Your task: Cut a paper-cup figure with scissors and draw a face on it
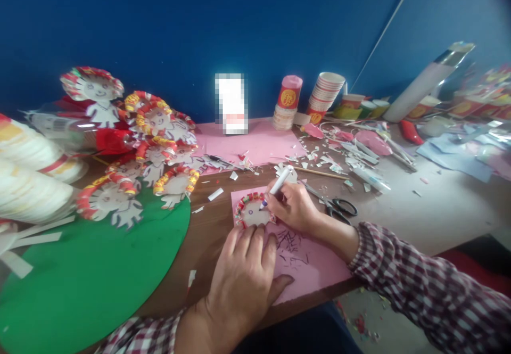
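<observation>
My right hand (293,205) is closed round a white marker pen (278,182), whose tip touches a small paper figure's round head (252,213) ringed with red and yellow curls. The figure lies on a pink paper sheet (307,263) with black pen scribbles. My left hand (243,277) lies flat on that sheet, fingers stretched out, fingertips pressing the lower edge of the figure.
Several finished paper figures (151,146) lie on a green round sheet (88,274) at left, beside stacked white paper plates (27,178). Black-handled scissors (339,206) lie right of my hand. Paper cup stacks (325,93), scraps and a second pink sheet (255,141) fill the back.
</observation>
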`<state>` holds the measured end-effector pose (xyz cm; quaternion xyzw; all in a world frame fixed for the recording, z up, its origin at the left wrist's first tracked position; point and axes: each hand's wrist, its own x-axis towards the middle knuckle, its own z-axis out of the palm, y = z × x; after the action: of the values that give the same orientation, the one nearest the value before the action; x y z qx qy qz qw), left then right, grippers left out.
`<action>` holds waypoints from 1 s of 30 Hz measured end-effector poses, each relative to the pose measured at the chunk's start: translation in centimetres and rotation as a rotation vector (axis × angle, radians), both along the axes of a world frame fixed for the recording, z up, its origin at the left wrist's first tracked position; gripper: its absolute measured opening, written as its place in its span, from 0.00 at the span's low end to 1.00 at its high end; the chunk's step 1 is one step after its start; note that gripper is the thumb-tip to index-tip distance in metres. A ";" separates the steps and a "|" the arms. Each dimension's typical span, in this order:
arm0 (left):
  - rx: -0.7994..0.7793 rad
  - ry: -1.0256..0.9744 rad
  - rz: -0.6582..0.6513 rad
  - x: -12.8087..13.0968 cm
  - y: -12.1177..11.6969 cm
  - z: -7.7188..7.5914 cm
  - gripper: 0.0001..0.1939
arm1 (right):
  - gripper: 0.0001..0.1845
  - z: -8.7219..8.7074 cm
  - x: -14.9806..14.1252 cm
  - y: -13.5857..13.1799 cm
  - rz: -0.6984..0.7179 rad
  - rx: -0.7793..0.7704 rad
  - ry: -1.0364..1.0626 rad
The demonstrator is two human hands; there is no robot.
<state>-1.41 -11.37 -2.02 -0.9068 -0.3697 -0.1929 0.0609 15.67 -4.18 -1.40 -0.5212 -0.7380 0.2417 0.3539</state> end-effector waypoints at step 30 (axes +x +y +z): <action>0.000 0.005 0.001 0.0 0.0 0.0 0.31 | 0.06 -0.2 0.2 0.1 -0.018 0.025 -0.029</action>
<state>-1.43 -11.37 -2.03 -0.9072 -0.3699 -0.1908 0.0619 15.90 -4.06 -1.62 -0.5269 -0.7413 0.2215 0.3519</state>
